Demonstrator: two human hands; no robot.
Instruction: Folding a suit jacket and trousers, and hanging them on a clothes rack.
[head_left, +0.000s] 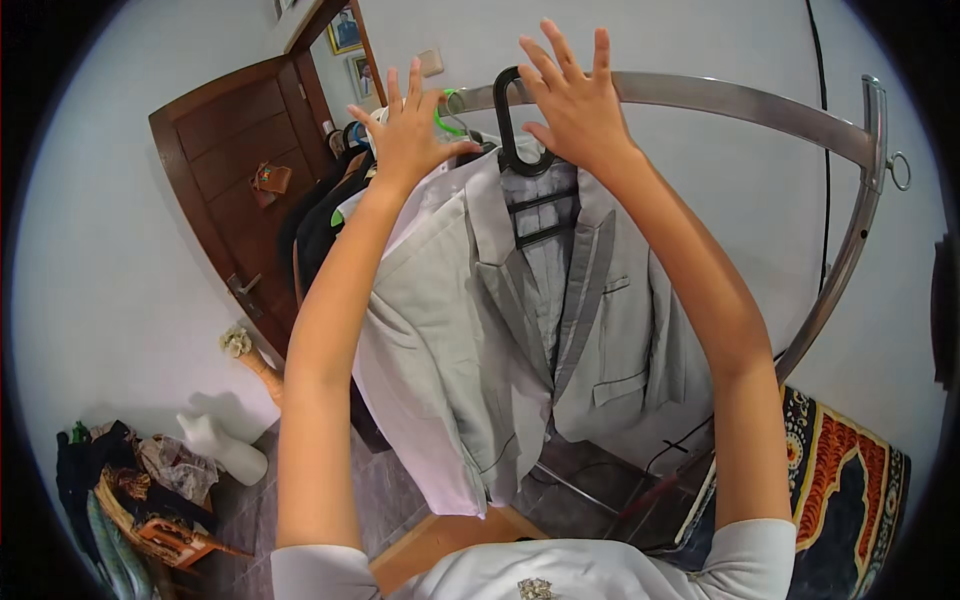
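Note:
A light grey suit jacket (442, 315) with darker lapels hangs from a black plastic hanger (517, 161). The hanger's large loop hook passes around the curved metal rail (705, 88). Raised beside that hook, my right hand (581, 109) has its fingers spread and grips nothing. My left hand (412, 139) is also spread, near the jacket's shoulder and a bright green hanger (442, 120). Its thumb points toward the jacket's collar; whether it touches anything there is unclear. Other garments, among them dark ones (322, 225), hang behind my left forearm.
A dark wooden door (225, 150) stands at the left. On the floor there, a white mannequin torso (225, 450) lies near a wooden chair (161, 536) heaped with clothes. The rack's metal post (840, 255) and a patterned rug (847, 480) are at the right.

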